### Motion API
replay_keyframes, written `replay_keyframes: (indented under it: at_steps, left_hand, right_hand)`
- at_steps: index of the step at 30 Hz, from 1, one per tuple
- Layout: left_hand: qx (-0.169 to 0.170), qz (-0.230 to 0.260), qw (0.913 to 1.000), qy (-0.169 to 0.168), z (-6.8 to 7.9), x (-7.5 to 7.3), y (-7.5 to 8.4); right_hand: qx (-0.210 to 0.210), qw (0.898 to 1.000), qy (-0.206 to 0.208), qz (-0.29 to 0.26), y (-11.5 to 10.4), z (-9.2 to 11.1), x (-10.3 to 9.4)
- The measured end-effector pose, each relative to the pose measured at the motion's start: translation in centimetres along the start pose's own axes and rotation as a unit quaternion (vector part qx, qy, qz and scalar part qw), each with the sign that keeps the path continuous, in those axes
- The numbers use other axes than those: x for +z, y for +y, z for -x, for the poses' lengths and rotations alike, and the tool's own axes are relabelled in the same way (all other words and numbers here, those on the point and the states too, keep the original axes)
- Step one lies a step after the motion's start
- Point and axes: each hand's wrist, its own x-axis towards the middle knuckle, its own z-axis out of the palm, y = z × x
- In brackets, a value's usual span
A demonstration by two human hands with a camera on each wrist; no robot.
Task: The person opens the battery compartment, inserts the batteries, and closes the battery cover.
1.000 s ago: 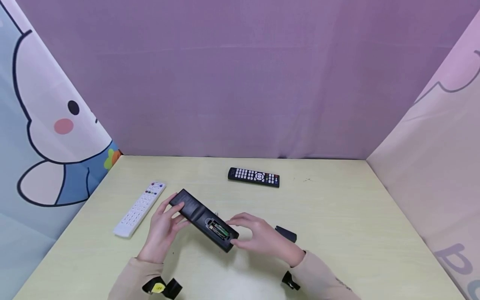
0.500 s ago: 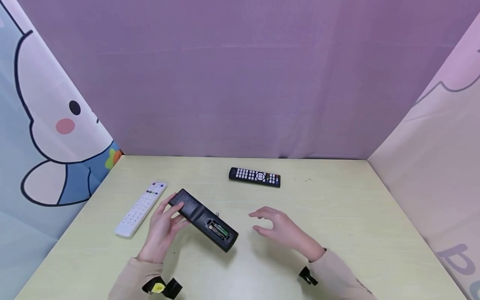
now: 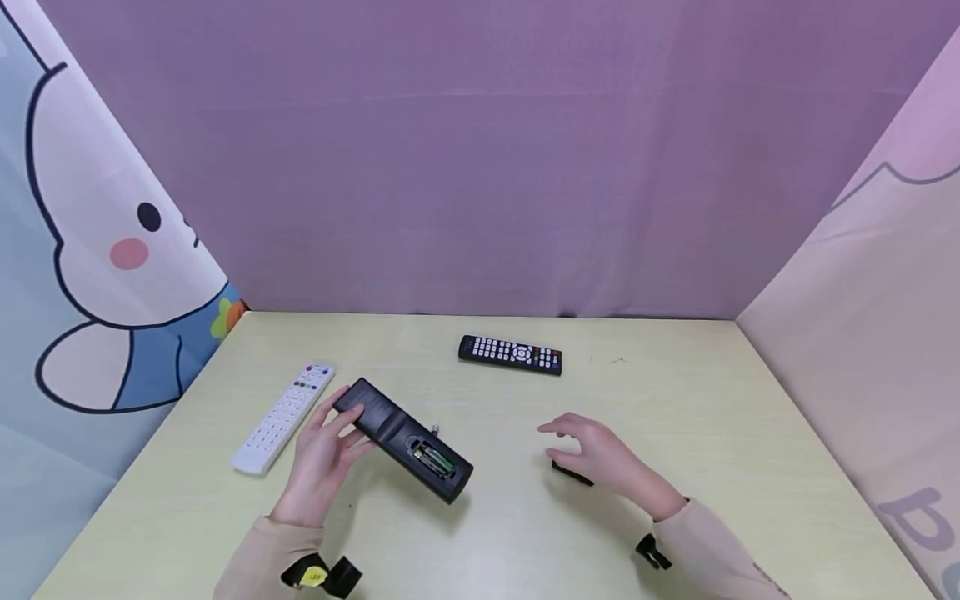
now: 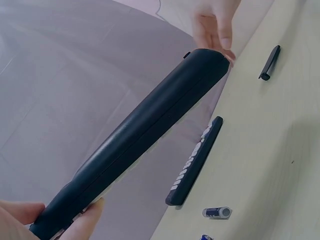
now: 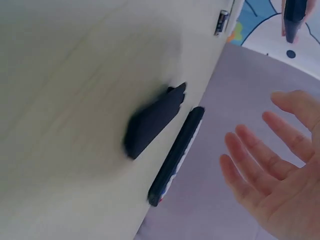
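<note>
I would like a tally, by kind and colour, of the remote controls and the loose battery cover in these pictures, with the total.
Black oblong plastic remote controls: 2 (open-backed one in the left hand; white-buttoned one on the pale wood-grained table)
White oblong plastic remote control: 1
Black plastic battery cover: 1
Total: 4

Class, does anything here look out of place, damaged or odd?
The black remote in the left hand looks odd because its battery compartment is uncovered, with what seems its cover lying on the table near the right hand. A loose battery lies on the table too. No damage shows.
</note>
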Motion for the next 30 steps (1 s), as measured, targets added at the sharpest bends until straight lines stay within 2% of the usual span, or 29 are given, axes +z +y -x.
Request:
replay_keyframes:
  at_steps: [5, 17, 20, 30]
  left_hand:
    - [0.004, -0.005, 1.0000, 0.001, -0.1, 0.0, 0.0]
    - [0.001, 0.000, 1.0000, -0.001, -0.1, -0.1, -0.1]
    - [0.003, -0.005, 1.0000, -0.003, -0.2, -0.1, -0.1]
    - [0.004, -0.010, 0.9999, 0.001, -0.1, -0.1, -0.1]
  right_hand:
    - [0.023, 1.000, -0.008, 0.005, 0.9, 0.6, -0.2]
    - [0.033, 0.996, -0.051, 0.068, 2.2, 0.9, 0.0]
    - [0.026, 0.996, -0.053, 0.073, 2.5, 0.9, 0.2]
    - [0.056, 0.994, -0.072, 0.063, 3.1, 0.5, 0.9]
